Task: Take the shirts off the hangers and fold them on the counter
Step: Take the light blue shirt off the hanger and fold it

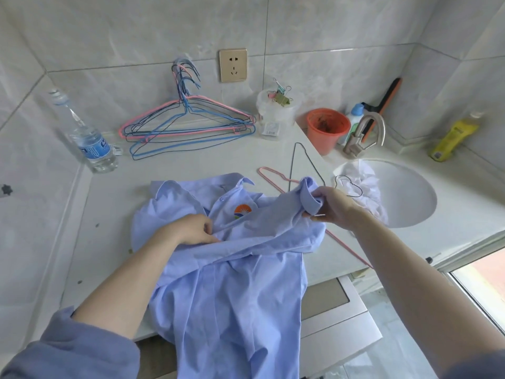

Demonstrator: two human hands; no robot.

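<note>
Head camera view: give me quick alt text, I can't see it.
Two hands work a light blue shirt spread on the white counter, its tail hanging over the front edge: the left hand pinches the fabric at its middle, the right hand grips a raised sleeve. Wire hangers are piled at the wall; white cloth lies in the sink.

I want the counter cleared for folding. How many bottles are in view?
3. A clear water bottle stands far left, a white bottle behind the faucet, a yellow bottle right of the sink. Others may be hidden.

Matt cloth shirt [235,283] – glossy tiled wall [328,28], thin coated-wire hangers [188,124].
</note>
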